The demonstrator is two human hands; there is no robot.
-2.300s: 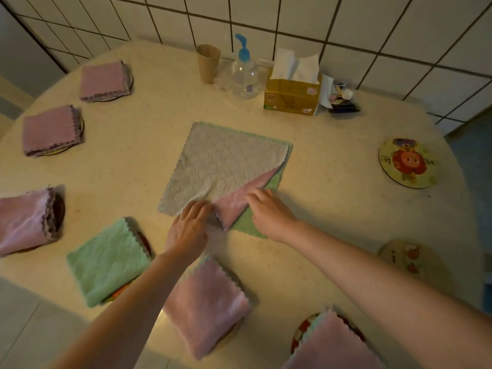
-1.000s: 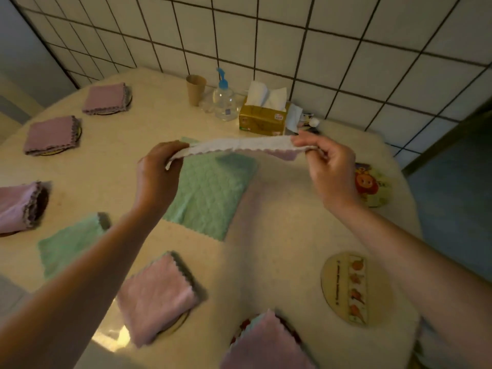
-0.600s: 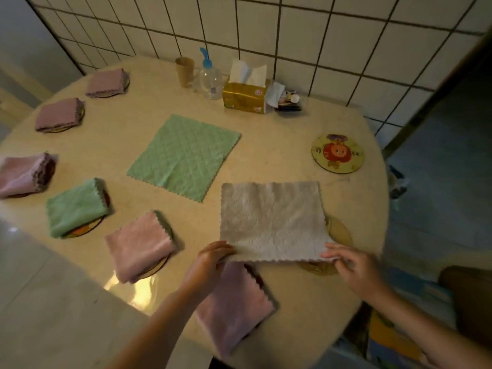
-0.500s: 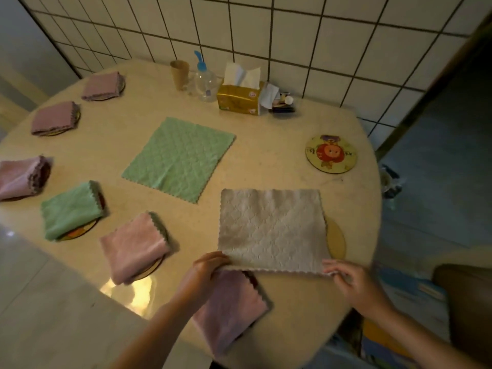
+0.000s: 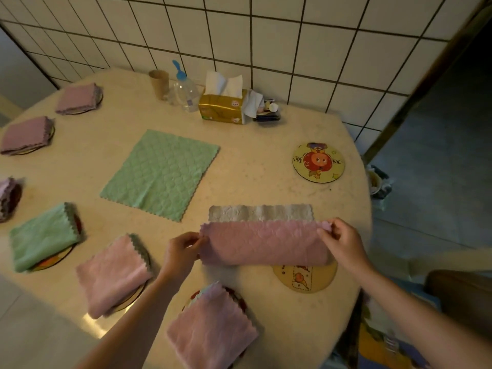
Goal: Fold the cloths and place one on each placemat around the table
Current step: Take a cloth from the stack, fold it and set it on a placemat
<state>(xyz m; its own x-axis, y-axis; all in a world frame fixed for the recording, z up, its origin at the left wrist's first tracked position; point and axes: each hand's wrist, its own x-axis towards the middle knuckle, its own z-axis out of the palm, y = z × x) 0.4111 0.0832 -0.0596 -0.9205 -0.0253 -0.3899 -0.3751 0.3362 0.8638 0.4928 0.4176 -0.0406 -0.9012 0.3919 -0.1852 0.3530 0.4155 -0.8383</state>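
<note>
- Folding in progress: one pink-and-grey cloth (image 5: 263,242) is held over the near right of the surface (image 5: 253,169), its near edge lifted and carried toward the far edge, the grey face still showing along the far strip.
- Left hand (image 5: 181,253): the cloth's left corner is pinched between thumb and fingers.
- Right hand (image 5: 343,242): the cloth's right corner is pinched likewise.
- Bare placemat (image 5: 306,278), partly covered by the cloth in hand, is judged the likely destination.
- Second bare placemat (image 5: 318,162), with a cartoon print, lies on the far right, well apart from any cloth.
- Green cloth (image 5: 162,173): unfolded, flat at the middle of the surface; not yet begun.
- Done, as far as can be seen: six folded cloths are set on placemats round the left and near edge, namely far pink (image 5: 78,98), second pink (image 5: 26,135), a third at the left border (image 5: 8,198), partly cut off, folded green (image 5: 42,237), near pink (image 5: 113,272) and nearest pink (image 5: 210,328).
- Left, by estimate: this fold and its placing, then the green cloth folded and placed.
- Containers: tissue box (image 5: 222,109), tissues standing out of the top; pump bottle (image 5: 186,93), clear, contents not discernible; paper cup (image 5: 159,83), contents hidden.
</note>
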